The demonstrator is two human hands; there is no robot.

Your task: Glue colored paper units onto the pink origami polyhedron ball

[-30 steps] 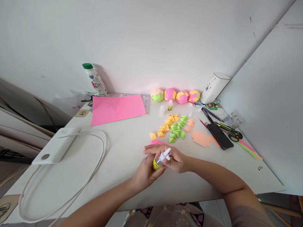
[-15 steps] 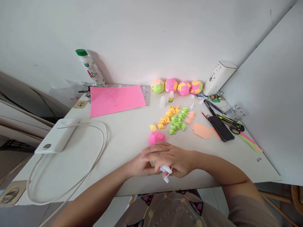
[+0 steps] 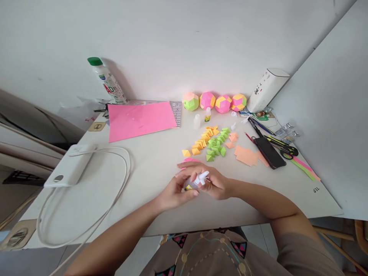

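Observation:
In front of me, a small glue bottle (image 3: 189, 187) with a yellow label lies tilted between both hands. My left hand (image 3: 169, 194) is wrapped round its body, thumb along the near side. The fingers of my right hand (image 3: 215, 184) close about the bottle's white nozzle cap (image 3: 202, 178), and its outer fingers reach over my left fingers. Just beyond them is a pink folded-paper piece (image 3: 190, 160), mostly covered by my right hand. Orange folded units (image 3: 201, 144) and green folded units (image 3: 215, 145) lie in rows farther back, with a few peach ones (image 3: 230, 145) alongside.
Several paper balls (image 3: 207, 100) line the wall behind two small bottles (image 3: 197, 121). A pink sheet (image 3: 140, 119) lies back left, above a white power adapter (image 3: 70, 166) with a looped cable. Peach sheets (image 3: 245, 155), a black phone (image 3: 269, 152) and scissors (image 3: 286, 154) are at right.
Both hands have risen away from the table's front edge with the glue bottle. Its label now shows, and the pink paper piece is more hidden behind my right hand.

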